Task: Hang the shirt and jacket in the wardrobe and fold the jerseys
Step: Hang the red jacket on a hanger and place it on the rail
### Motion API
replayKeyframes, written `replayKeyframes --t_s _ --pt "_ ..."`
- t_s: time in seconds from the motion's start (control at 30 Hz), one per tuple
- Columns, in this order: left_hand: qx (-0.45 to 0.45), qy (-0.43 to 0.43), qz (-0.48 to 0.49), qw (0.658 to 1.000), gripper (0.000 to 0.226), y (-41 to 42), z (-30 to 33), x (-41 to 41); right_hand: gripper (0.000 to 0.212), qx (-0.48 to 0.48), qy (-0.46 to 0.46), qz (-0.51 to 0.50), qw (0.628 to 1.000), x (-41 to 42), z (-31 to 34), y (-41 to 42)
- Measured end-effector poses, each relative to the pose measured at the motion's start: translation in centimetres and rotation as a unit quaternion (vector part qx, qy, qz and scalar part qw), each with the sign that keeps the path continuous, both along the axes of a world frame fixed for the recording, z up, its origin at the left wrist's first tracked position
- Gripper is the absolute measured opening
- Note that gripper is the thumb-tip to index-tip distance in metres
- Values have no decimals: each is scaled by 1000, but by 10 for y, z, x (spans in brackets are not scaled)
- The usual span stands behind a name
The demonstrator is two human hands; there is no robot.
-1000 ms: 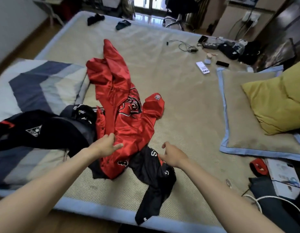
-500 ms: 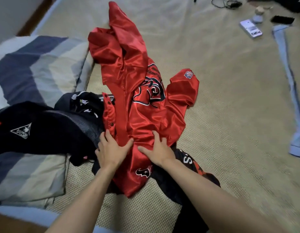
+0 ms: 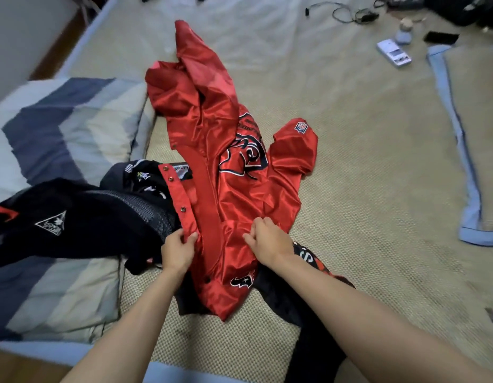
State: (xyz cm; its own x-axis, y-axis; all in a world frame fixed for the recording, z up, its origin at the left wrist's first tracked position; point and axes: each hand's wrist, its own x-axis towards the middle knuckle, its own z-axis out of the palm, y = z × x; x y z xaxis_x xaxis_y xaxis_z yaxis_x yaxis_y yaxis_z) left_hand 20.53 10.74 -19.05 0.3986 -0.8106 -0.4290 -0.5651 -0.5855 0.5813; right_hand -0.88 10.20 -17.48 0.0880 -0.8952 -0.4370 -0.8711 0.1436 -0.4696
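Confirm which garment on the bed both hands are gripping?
The red satin jacket. The left hand pinches its snap placket, the right hand bunches its front. The black garments beside and beneath it are not held.

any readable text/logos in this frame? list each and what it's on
"ALITY", the cut-off end of a word: neck label of the red satin jacket.
"S": black-and-red garment under the right hand.
Large script on the jacket's chest: creased, unreadable.
Shield patch on the jacket's sleeve: too small to read.
Triangle logo on the black garment: blurred.
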Motion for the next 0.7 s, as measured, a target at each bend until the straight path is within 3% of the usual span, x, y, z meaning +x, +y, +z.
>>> replayKeyframes --t_s 0.2,0.33,0.43,0.57,0.7 --pt "54 -31 61 996 17 36 12 33 34 -34 -94 72 992 64 25 -8" --pt "94 -1 60 994 24 52 -6 44 66 3 -28 49 998 105 1 -25" --pt "59 -52 27 997 24 56 -7 37 85 79 53 -14 995 113 -35 -34" --pt "58 -77 12 995 25 56 1 30 71 77 130 -19 988 105 -67 -37" --pt "34 -43 22 998 19 57 18 34 52 79 88 -43 992 79 -62 -34"
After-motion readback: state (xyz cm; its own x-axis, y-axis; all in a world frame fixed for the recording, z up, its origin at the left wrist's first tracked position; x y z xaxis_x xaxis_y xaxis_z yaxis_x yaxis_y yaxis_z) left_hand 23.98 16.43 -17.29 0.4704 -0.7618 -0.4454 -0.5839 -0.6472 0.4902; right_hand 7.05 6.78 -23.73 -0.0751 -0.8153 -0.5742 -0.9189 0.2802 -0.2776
